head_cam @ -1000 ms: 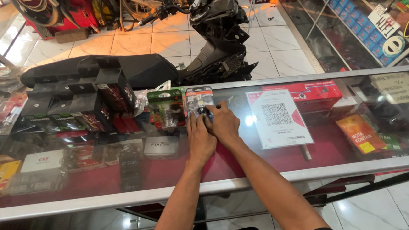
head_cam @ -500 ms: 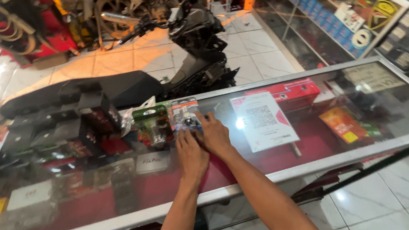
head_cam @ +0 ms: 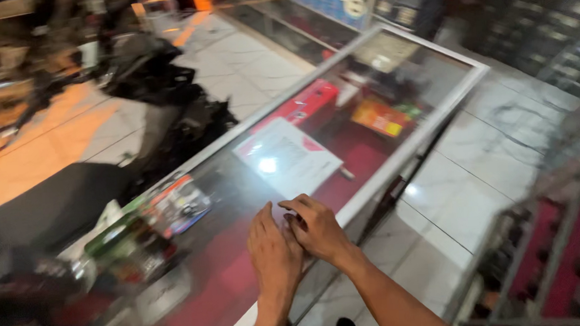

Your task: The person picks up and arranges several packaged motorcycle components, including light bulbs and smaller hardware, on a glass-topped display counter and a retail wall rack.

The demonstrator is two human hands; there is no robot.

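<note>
Head view, tilted and motion-blurred: both hands sit together at lower centre of the frame, above the near edge of the glass counter (head_cam: 398, 152). The left hand (head_cam: 273, 247) lies flat with fingers extended, palm down on or just over the glass. The right hand (head_cam: 318, 228) is curled beside it, touching it, fingers bent inward as if pinching something small; whether it grips anything cannot be told, since blur and the fingers hide it. A blister-packed bulb package (head_cam: 178, 203) lies on the glass to the left of the hands, apart from them, beside a green package (head_cam: 115, 236). A white printed card (head_cam: 288, 157) lies flat just above the hands. A black motorcycle (head_cam: 152, 91) stands beyond the counter at upper left.
</note>
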